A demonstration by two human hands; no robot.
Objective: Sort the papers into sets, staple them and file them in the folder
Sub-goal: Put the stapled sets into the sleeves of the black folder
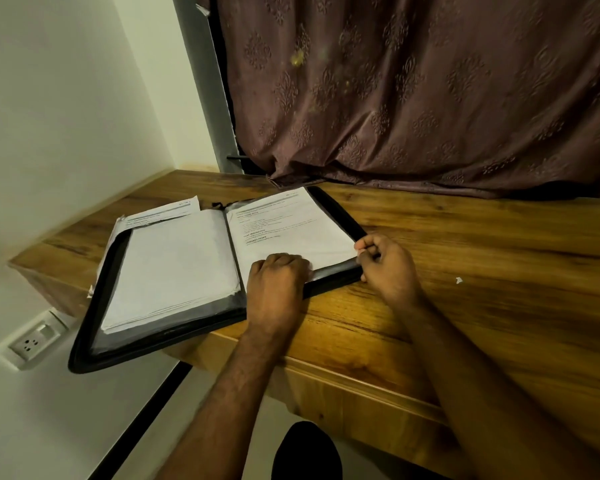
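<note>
A black folder (94, 327) lies open on the wooden table (465, 258), its left half hanging past the table's left end. A thick stack of blank-faced papers (174, 268) fills its left side. A printed sheet (291, 226) lies on the right side. My left hand (278, 282) rests with curled fingers on the sheet's near edge and the folder's rim. My right hand (385, 265) pinches the sheet's near right corner at the folder's edge. No stapler is in view.
More printed papers (160, 216) stick out from under the folder's far left corner. A brown curtain (430, 98) hangs behind the table. A small white scrap (459, 280) lies to the right. A wall socket (32, 341) sits low on the left wall.
</note>
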